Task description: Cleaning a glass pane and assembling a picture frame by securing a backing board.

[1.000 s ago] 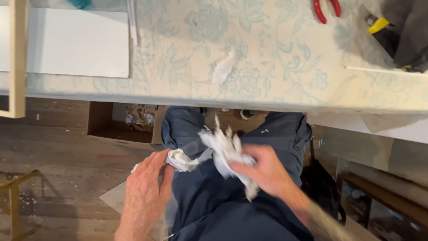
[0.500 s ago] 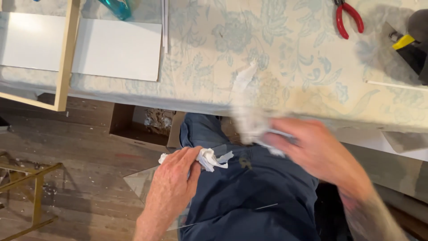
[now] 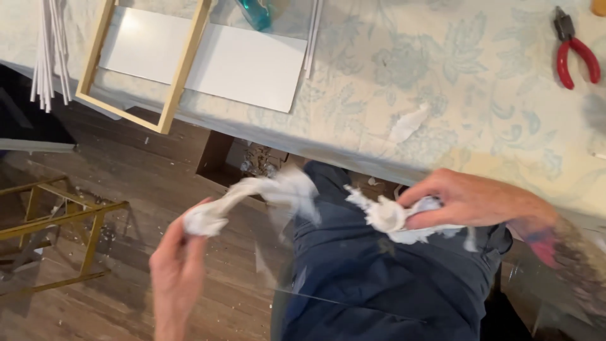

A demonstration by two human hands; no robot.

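White paper wads gripped: one per fist, left hand, right hand. Risk: loose shreds dropping to floor.

Table spans top of view, edge running left to right above lap. On table, far left: bundle of thin strips; just right of it, open frame overlapping flat sheet. Bottle behind sheet. Pliers at far right. Paper scrap near table edge, right of sheet. Below table: left hand over floor with one wad; right hand over lap with second wad. Metal stand on floor, far left.
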